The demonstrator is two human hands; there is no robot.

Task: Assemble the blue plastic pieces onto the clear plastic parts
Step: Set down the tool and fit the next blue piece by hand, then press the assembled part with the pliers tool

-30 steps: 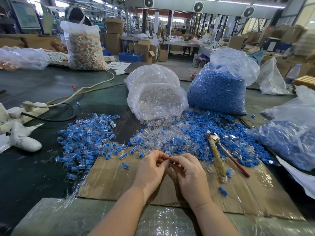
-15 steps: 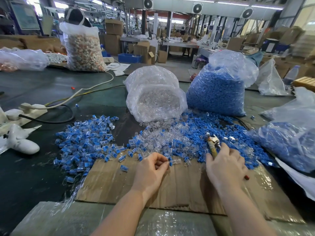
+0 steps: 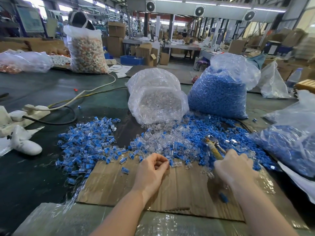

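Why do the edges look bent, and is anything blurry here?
Head view: the wide-angle lens bows the ceiling duct and table edges; the right hand is smeared by motion over the blue pieces; the left hand looks sharper; overhead light glares on the clear bag.

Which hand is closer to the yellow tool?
The right hand. It lies against the yellow tool's near end; the left hand sits well off to its left, over the cardboard.

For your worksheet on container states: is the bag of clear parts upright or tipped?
Tipped: the clear bag lies on its side, parts spilling from its mouth.
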